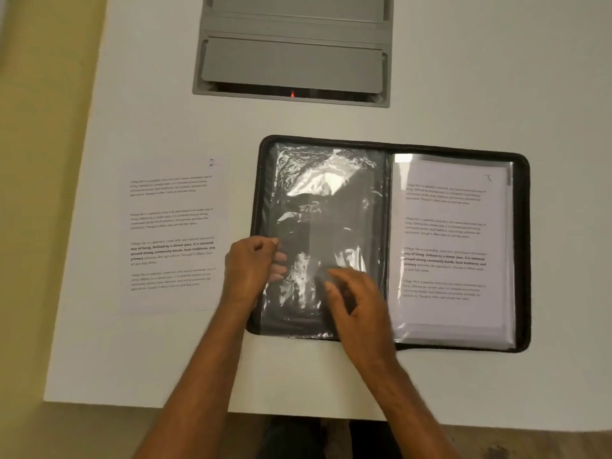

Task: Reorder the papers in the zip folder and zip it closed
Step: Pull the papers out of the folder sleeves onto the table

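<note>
A black zip folder [523,246] lies open on the white table. Its left half shows an empty, crinkled clear plastic sleeve [324,200]. Its right half holds a printed sheet marked "3" [447,240] inside a sleeve. A loose printed sheet marked "2" [172,233] lies flat on the table, left of the folder. My left hand [251,266] pinches the left edge of the empty sleeve, with its fingers tucked under the plastic. My right hand [357,303] rests on the lower part of that sleeve with relaxed fingers.
A grey recessed cable box with a flap lid [291,61] sits in the table [430,94] behind the folder, a small red light at its front edge. The table's near edge runs just below my forearms, and its left edge is near the loose sheet.
</note>
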The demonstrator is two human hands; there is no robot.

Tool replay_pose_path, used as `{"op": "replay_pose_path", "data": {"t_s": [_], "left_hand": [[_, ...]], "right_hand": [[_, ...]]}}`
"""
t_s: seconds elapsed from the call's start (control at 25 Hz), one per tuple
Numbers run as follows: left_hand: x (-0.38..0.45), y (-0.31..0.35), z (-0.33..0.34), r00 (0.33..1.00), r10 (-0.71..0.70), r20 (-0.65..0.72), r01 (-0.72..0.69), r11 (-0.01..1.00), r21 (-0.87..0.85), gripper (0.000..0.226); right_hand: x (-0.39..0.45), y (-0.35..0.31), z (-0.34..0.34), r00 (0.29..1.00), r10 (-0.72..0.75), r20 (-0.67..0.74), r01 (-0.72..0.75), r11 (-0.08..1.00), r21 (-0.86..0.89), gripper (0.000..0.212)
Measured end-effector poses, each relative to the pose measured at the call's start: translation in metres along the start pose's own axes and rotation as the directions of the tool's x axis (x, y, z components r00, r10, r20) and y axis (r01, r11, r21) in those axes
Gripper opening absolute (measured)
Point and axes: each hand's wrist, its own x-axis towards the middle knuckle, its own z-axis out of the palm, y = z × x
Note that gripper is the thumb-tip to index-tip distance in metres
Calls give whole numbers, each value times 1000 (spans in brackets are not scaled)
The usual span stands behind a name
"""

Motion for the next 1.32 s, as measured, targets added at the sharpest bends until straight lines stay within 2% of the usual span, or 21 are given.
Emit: {"op": "replay_pose_path", "data": {"t_s": [0.04, 0.12, 0.24, 0.32, 0.4, 0.52, 0.64, 0.72, 0.8, 0.88, 0.96, 1.08, 1.16, 1.24, 1.32], "left_hand": [[1, -1, 0, 1000, 13, -15, -13, 999, 29, 19], [2, -2, 2, 998, 44, -44, -40, 996, 83, 21], [4, -6, 5, 993, 84, -85, -70, 985, 159, 23], [5, -9, 8, 989, 101, -104, -82, 982, 171, 23], [1, -9, 14, 981, 141, -131, -105, 963, 247, 22], [-5, -7, 21, 949, 241, -203, -136, 894, 427, 19], [-8, -8, 28, 927, 273, -255, -135, 882, 452, 10], [-13, -9, 37, 913, 305, -273, -138, 857, 496, 22], [-20, -6, 48, 878, 396, -270, -190, 805, 562, 35], [-32, 1, 66, 854, 502, -139, -352, 753, 556, 32], [-47, 8, 95, 841, 534, 88, -515, 740, 433, 31], [-66, 15, 145, 750, 561, 350, -659, 680, 320, 39], [-70, 14, 172, 716, 567, 407, -694, 643, 325, 48], [-69, 11, 187, 731, 556, 396, -681, 635, 365, 54], [-66, 12, 195, 757, 551, 350, -653, 645, 397, 56]], "right_hand": [[0, 13, -13, 993, 31, -110, -36, 998, -47, 34], [-1, 42, -42, 936, 117, -331, -178, 971, -162, 56], [-8, 84, -80, 813, 294, -503, -465, 847, -256, 95], [-14, 104, -94, 748, 392, -535, -583, 774, -246, 107], [-20, 116, -98, 723, 431, -540, -634, 725, -270, 109], [-22, 118, -96, 732, 428, -529, -647, 679, -346, 104], [-20, 116, -97, 751, 390, -533, -624, 685, -377, 101], [-21, 117, -99, 764, 367, -531, -603, 698, -385, 98], [-20, 119, -101, 779, 342, -525, -582, 706, -404, 95], [-19, 119, -101, 792, 329, -514, -565, 716, -411, 91], [-17, 117, -100, 798, 327, -506, -550, 739, -389, 84], [-15, 111, -101, 800, 316, -510, -520, 789, -327, 79], [-11, 106, -110, 791, 334, -513, -518, 812, -270, 89], [-4, 105, -123, 781, 387, -490, -541, 811, -223, 102], [2, 107, -134, 797, 397, -456, -544, 800, -253, 103]]}}
